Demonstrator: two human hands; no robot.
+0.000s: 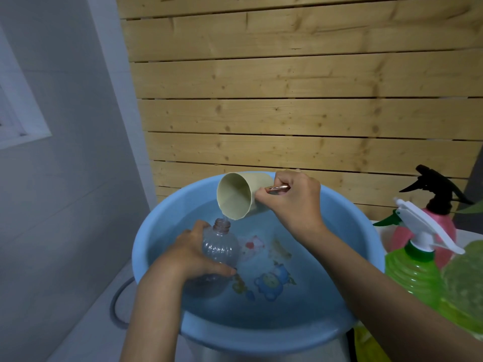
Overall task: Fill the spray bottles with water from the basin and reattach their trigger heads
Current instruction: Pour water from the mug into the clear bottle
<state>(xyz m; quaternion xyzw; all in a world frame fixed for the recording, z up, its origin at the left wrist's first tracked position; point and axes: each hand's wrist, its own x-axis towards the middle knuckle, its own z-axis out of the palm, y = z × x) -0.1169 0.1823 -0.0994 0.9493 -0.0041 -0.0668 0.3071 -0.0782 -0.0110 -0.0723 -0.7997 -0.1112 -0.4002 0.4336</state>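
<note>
The clear bottle [219,253] was in the left hand [183,254], whose fingers were wrapped round its ribbed body from the left. It hung over the water of the blue basin [146,231], its base low and possibly touching the surface. Its long axis ran nearly upright, leaning a little, with the open neck [222,226] pointing up towards the right hand [292,202].

That hand gripped the copper handle of a beige cup [235,197], tipped so its lip sat just above the neck, with a thin stream falling between them. The pour depended on lip and mouth staying lined up, and nothing stood between them.

Right of the right forearm stood a green bottle [410,273] with a white trigger head [428,226]. Beyond it was a pink bottle [441,228] with a black trigger head [436,186]. No loose head for the clear bottle showed. A wooden slat wall [287,100] rose beyond both hands.
</note>
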